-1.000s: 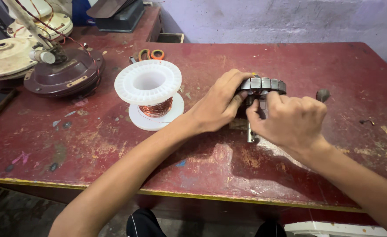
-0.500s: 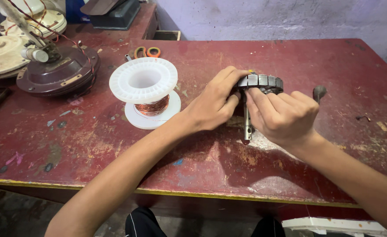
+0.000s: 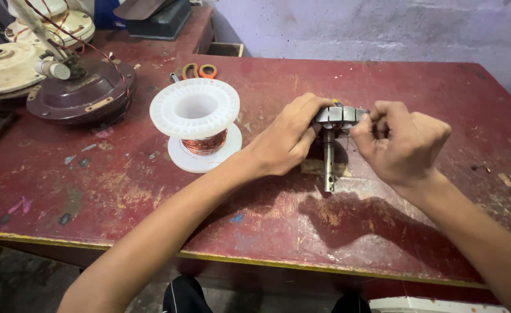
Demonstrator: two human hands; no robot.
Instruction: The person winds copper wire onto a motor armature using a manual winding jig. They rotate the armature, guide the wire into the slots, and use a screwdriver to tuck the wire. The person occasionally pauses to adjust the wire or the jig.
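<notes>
Head view: the left hand (image 3: pixel 287 136) curls around the grey slotted motor core (image 3: pixel 341 114), steadying it above the red table (image 3: pixel 151 191) with its metal shaft (image 3: pixel 328 159) hanging down toward the tabletop; the right hand (image 3: pixel 400 142) is closed, fingertips pinching at the core's right edge, what they pinch too fine to tell; just left stands a white spool of copper wire (image 3: pixel 196 122), within easy reach; orange-handled scissors (image 3: pixel 197 71) lie behind it

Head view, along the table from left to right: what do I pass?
Brown fan motor housing → white spool of copper wire → left hand → slotted metal core on its shaft → right hand.
</notes>
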